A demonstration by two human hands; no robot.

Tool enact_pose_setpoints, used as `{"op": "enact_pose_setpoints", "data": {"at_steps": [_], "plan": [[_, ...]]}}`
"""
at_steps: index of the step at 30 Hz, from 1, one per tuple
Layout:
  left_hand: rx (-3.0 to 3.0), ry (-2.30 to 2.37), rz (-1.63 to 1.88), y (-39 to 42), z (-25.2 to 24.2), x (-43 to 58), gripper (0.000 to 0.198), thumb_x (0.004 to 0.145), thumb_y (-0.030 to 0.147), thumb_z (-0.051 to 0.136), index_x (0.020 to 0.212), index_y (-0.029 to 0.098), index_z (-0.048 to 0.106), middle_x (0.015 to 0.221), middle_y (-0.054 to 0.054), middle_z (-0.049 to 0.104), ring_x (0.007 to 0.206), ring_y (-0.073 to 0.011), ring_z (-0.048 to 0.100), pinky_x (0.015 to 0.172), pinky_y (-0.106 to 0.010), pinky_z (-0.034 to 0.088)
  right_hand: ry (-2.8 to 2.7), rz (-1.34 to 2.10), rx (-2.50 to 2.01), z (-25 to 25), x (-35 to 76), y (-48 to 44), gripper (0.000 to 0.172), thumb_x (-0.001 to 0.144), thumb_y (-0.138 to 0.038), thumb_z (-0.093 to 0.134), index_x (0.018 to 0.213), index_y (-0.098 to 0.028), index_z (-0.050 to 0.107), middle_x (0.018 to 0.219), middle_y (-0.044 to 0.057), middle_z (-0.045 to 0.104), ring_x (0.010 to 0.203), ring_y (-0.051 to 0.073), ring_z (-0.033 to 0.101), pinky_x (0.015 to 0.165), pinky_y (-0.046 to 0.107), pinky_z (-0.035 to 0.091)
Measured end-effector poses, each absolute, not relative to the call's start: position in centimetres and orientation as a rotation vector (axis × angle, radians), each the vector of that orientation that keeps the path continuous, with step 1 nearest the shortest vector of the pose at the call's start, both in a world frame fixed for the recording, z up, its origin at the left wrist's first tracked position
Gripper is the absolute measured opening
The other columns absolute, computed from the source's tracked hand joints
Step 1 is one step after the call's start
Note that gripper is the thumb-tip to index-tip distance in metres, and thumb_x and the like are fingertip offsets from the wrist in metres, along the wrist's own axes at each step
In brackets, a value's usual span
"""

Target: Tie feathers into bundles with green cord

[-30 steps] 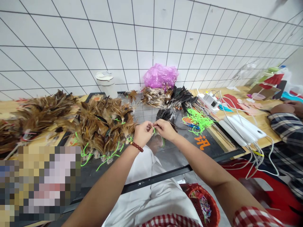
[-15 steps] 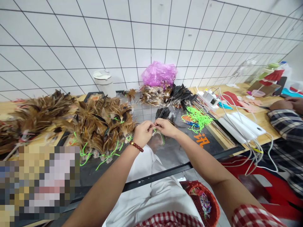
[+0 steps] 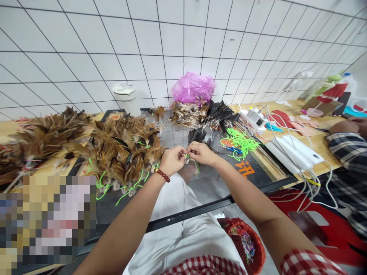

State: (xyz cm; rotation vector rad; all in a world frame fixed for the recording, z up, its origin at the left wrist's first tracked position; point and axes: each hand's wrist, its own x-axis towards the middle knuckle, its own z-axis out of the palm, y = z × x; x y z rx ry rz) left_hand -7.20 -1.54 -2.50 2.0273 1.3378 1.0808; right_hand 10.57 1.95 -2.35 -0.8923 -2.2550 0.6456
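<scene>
My left hand point(image 3: 173, 158), with a beaded bracelet at the wrist, is closed in a pinch. My right hand point(image 3: 202, 153) pinches too, its fingertips almost touching the left ones. Between them shows a short green cord point(image 3: 187, 155) around pale quill ends. Dark black feathers point(image 3: 197, 135) stick out just beyond my right hand; whether they belong to the same bundle is partly hidden by the fingers. To the left lies a big heap of brown feather bundles point(image 3: 123, 147), several with green cord tails. Loose green cords point(image 3: 241, 140) lie to the right beside a blue-handled tool point(image 3: 233, 149).
Against the tiled wall stand a white lidded cup point(image 3: 126, 97) and a purple plastic bag point(image 3: 194, 87) behind more feathers. A white power strip point(image 3: 296, 151) with cables lies at right, near another person's plaid sleeve point(image 3: 345, 147). Below the table edge is a red bin point(image 3: 259, 244).
Both hands stay at the same spot. The fingertips have moved slightly apart, and the green cord and quill ends show more clearly between them.
</scene>
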Motion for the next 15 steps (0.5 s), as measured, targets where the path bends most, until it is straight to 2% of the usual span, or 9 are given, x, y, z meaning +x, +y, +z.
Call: {"op": "enact_pose_setpoints", "data": {"at_steps": [4, 8, 15], "plan": [[2.086, 1.37, 1.05, -1.45, -2.55, -7.27, 0.018, 0.069, 0.013, 0.058, 0.084, 0.02, 0.065, 0.071, -0.001, 0.067, 0.065, -0.0141, 0.061, 0.066, -0.025, 0.047, -2.176, 0.754, -0.899, -2.33, 10.7, 1.79, 0.012, 0.075, -0.011, 0.054, 0.082, -0.015, 0.062, 0.085, 0.002, 0.058, 0.064, 0.008, 0.052, 0.061, 0.021, 0.042], [2.074, 1.39, 1.054, -1.25, -2.97, -7.27, 0.02, 0.069, 0.013, 0.057, 0.086, 0.021, 0.064, 0.07, -0.001, 0.066, 0.065, -0.0141, 0.061, 0.064, -0.025, 0.046, -2.079, 0.921, -0.907, -2.25, 11.01, 1.45, 0.019, 0.068, -0.009, 0.056, 0.085, -0.017, 0.056, 0.08, -0.002, 0.057, 0.056, 0.006, 0.047, 0.054, 0.019, 0.04], [2.069, 1.387, 1.064, -1.2, -3.11, -7.25, 0.022, 0.069, 0.013, 0.059, 0.088, 0.021, 0.064, 0.071, 0.0, 0.066, 0.065, -0.014, 0.061, 0.066, -0.025, 0.047, -2.159, 0.822, -0.821, -1.97, 11.01, 1.22, 0.002, 0.069, -0.015, 0.061, 0.072, -0.015, 0.06, 0.093, 0.004, 0.057, 0.059, 0.005, 0.048, 0.056, 0.02, 0.043]]}}
